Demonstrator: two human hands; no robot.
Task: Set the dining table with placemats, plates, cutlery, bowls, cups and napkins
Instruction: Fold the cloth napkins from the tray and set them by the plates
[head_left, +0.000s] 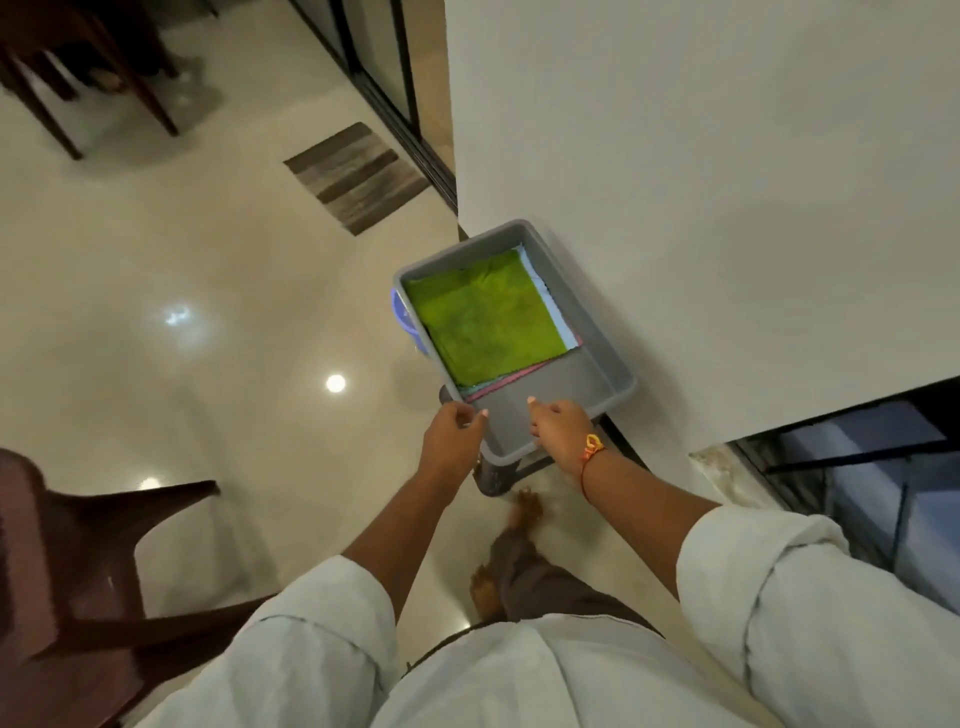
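Note:
A grey plastic tub (608, 358) sits on a low dark stool beside a white wall. Inside lies a folded green cloth (485, 317) on top of pale blue and pink cloths whose edges show. My left hand (454, 434) grips the tub's near left rim, thumb over the edge. My right hand (561, 423), with a red and yellow thread at the wrist, holds the near rim too, fingers curled inside the tub.
A dark stool (498, 475) carries the tub, with a blue plastic item (402, 322) behind its left side. A brown plastic chair (78, 561) stands at lower left. A striped mat (358, 176) lies on the glossy floor; dark furniture legs (78, 78) at top left.

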